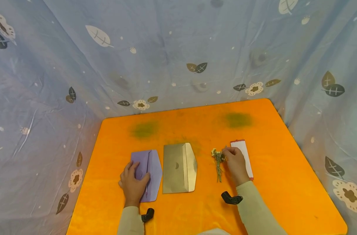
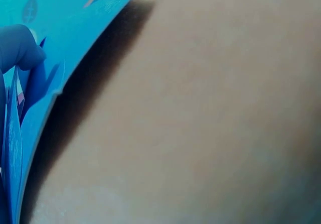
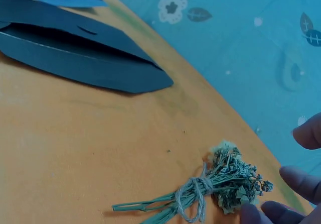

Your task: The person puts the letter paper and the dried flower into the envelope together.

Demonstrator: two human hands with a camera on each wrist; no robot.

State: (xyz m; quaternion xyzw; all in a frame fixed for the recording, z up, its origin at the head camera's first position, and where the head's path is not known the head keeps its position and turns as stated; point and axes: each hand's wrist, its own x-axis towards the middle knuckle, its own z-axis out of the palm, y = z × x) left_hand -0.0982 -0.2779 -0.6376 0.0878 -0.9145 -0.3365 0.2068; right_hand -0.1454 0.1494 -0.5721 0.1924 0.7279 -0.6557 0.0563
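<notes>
A purple envelope [image 1: 155, 176] lies at the left with its flap unfolded to the right. My left hand [image 1: 134, 184] grips it, fingers on the front and thumb at the mouth. The left wrist view shows the envelope [image 2: 75, 38] gaping there, with something pinkish inside. A small bunch of dried flowers [image 1: 219, 163], tied with twine, rests on the table to the right. Over its flower heads is my right hand [image 1: 235, 164], thumb and fingers apart. The right wrist view shows the fingertips right beside the blossoms [image 3: 233, 179].
Between the hands lies a gold envelope [image 1: 174, 169], flap unfolded to the right. A white strip with red ends [image 1: 246, 156] is partly covered by the right hand. The orange table [image 1: 284, 195] meets a patterned blue curtain [image 1: 166, 49] at the back and sides.
</notes>
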